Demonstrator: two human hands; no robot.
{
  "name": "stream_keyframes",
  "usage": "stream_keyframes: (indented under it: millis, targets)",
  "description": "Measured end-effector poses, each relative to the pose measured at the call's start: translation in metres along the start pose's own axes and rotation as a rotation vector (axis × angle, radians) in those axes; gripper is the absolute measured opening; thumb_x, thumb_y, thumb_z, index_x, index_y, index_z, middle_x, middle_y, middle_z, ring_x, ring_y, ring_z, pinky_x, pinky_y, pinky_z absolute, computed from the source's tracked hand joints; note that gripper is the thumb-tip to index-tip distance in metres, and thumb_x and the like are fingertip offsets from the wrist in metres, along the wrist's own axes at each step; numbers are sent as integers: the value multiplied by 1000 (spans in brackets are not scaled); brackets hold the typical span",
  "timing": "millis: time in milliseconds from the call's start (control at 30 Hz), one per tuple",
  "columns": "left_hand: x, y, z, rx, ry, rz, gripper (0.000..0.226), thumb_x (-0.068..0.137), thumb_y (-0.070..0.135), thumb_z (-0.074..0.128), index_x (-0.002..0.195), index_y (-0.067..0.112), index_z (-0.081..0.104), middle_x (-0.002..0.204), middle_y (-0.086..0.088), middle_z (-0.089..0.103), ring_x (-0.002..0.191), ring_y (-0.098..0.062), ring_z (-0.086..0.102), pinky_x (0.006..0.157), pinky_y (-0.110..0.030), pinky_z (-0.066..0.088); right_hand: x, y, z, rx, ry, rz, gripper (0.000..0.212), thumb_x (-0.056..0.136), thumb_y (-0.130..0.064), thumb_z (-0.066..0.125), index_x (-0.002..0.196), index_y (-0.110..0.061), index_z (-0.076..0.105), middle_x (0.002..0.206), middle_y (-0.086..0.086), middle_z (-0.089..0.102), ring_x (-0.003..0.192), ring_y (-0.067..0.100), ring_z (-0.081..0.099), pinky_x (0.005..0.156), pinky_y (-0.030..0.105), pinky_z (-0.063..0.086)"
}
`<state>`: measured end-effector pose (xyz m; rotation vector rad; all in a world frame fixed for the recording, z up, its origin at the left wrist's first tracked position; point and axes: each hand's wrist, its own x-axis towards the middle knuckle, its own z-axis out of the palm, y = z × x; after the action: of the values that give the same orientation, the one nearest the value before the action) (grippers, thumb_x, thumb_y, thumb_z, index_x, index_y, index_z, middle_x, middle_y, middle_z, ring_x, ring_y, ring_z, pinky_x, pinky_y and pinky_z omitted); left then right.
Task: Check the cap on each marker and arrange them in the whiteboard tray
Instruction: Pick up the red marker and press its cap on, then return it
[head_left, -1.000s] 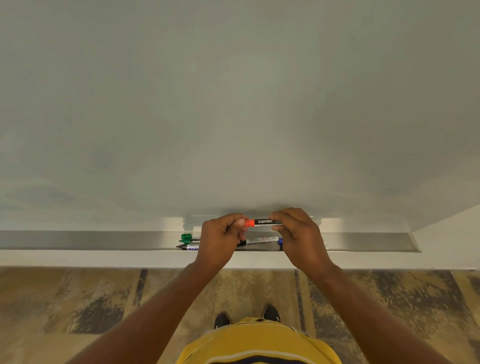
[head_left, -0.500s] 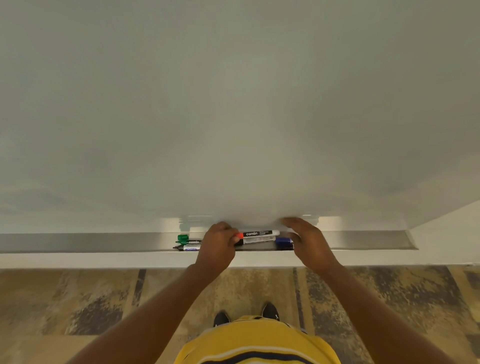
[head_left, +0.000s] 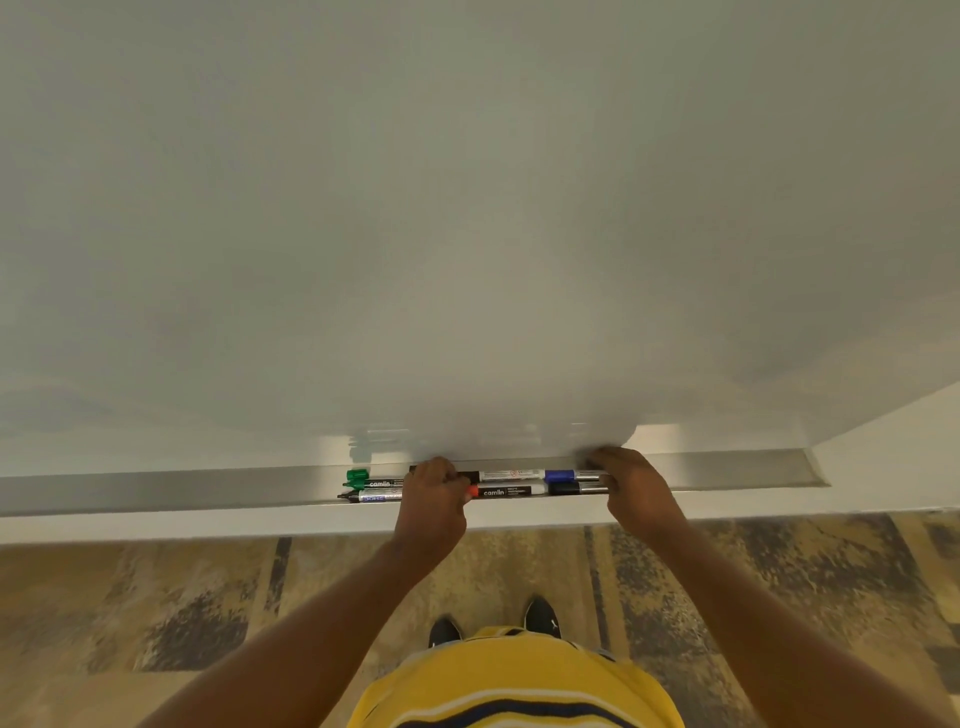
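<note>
The metal whiteboard tray (head_left: 727, 470) runs along the bottom of the whiteboard. A red-capped black marker (head_left: 506, 491) lies in its front row, and my left hand (head_left: 434, 496) pinches its red cap end. Behind it lies a white marker (head_left: 511, 474). To the right are a blue-capped marker (head_left: 561, 474) and a black-capped marker (head_left: 563, 488); my right hand (head_left: 631, 486) rests its fingertips on their right ends and hides them. Left of my left hand lie a green-capped marker (head_left: 361, 476) and a blue-labelled marker with a black tip (head_left: 371, 497).
The whiteboard (head_left: 467, 208) fills the upper view. A white ledge (head_left: 208, 525) runs under the tray. Below are patterned floor (head_left: 156, 613), my shoes and yellow shirt (head_left: 509, 686). The tray ends at the right near a wall corner (head_left: 826, 483).
Both hands lowered the red-capped marker from in front of the board into the tray. My right hand let go of it and moved right to the ends of the blue and black markers.
</note>
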<state>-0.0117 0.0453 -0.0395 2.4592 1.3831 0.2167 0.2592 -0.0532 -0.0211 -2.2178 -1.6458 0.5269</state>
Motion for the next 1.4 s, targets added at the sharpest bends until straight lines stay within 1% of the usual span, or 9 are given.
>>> stream_keyframes:
  millis: [133, 267, 433, 833, 967, 1067, 1167, 1300, 1400]
  targets:
    - [6, 3, -3, -2, 11, 36, 13, 84, 19, 66, 94, 14, 73, 94, -4, 62, 86, -24, 56, 75, -39, 49, 0, 0, 2, -27, -17, -41, 43, 81, 8, 61, 120, -9, 62, 122, 11, 63, 112, 29, 57, 99, 33, 42]
    - [15, 9, 0, 22, -39, 175, 20, 80, 10, 66, 99, 14, 70, 105, -4, 65, 102, -25, 57, 81, -38, 46, 0, 1, 6, -55, -34, -95, 37, 80, 8, 63, 114, -7, 66, 119, 12, 65, 109, 31, 59, 95, 35, 45]
    - [18, 10, 9, 45, -93, 191, 34, 73, -3, 63, 102, 13, 69, 107, -3, 66, 104, -25, 57, 83, -37, 43, 1, 4, 13, -72, -62, -100, 39, 77, 10, 65, 112, -8, 67, 113, 12, 67, 104, 32, 61, 91, 34, 48]
    - [19, 9, 10, 21, -93, 233, 28, 83, 5, 60, 110, 12, 65, 113, -5, 64, 111, -25, 54, 91, -38, 42, 1, -4, 14, -68, -43, -76, 38, 79, 7, 64, 113, -10, 65, 114, 10, 66, 104, 29, 60, 94, 34, 47]
    - [12, 0, 8, 2, -34, 253, 21, 84, 7, 63, 104, 11, 66, 107, -5, 66, 101, -25, 59, 84, -37, 46, -2, -15, 16, -67, 36, -127, 38, 72, 14, 66, 106, -5, 67, 105, 14, 68, 96, 33, 63, 85, 36, 52]
    - [6, -9, 2, -11, 20, 245, 14, 84, 10, 62, 97, 13, 68, 96, -4, 66, 90, -25, 59, 79, -36, 48, -1, -35, 19, -60, 70, -190, 31, 72, 14, 66, 98, -4, 66, 95, 14, 67, 89, 32, 62, 77, 29, 48]
    - [-4, -26, -4, 1, 43, 189, 19, 79, 3, 63, 94, 12, 70, 95, -4, 67, 89, -23, 59, 78, -32, 46, 4, -60, 32, -9, 68, -266, 28, 75, 12, 65, 98, -4, 65, 96, 12, 66, 92, 30, 60, 79, 24, 43]
    - [-15, -56, -11, -8, 73, 86, 33, 70, -8, 66, 98, 8, 72, 98, -9, 69, 90, -27, 61, 80, -33, 49, 6, -101, 58, 14, 28, -375, 33, 79, 6, 66, 111, -5, 65, 108, 12, 67, 100, 27, 59, 88, 30, 47]
    - [-19, -77, -23, -20, 102, 3, 29, 69, -9, 65, 94, 5, 72, 92, -11, 69, 81, -30, 62, 71, -36, 53, 11, -136, 75, 26, -42, -451, 30, 80, 6, 64, 107, -4, 67, 103, 14, 67, 95, 28, 59, 85, 33, 48]
